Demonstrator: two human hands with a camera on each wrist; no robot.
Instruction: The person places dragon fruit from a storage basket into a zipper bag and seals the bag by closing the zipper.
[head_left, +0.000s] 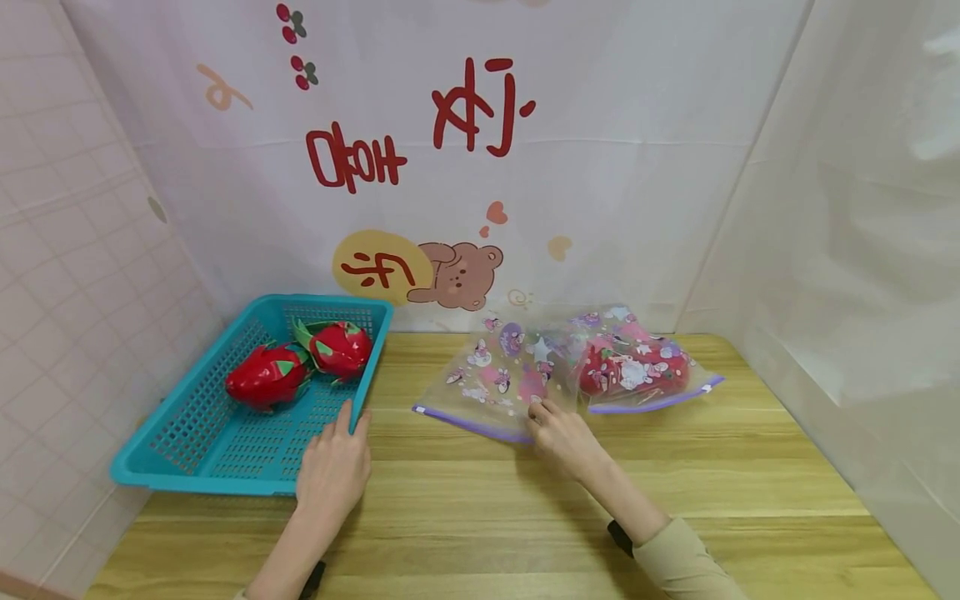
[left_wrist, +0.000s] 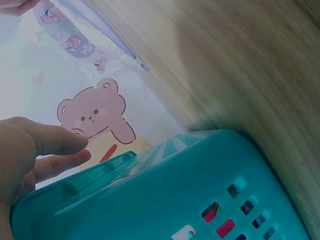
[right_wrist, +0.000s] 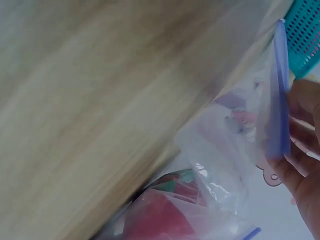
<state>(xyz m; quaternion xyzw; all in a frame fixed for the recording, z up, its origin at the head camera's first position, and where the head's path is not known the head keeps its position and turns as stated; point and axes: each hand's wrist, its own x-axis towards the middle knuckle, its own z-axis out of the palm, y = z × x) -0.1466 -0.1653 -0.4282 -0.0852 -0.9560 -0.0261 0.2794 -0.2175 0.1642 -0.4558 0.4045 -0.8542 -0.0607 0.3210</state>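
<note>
My left hand is at the right rim of a teal plastic basket, its fingers loosely extended over the edge. Inside the basket lie two red dragon fruits, a left one and a right one, both with green scales. With thumb and fingers my right hand pinches the purple zip edge of a clear printed zip bag, which lies flat with no fruit seen in it. In the right wrist view the purple zip strip passes between the fingers.
A second printed zip bag with red fruit inside lies to the right, against the first bag. Both bags and the basket are on a wooden table. A white wall cloth with a bear print hangs behind.
</note>
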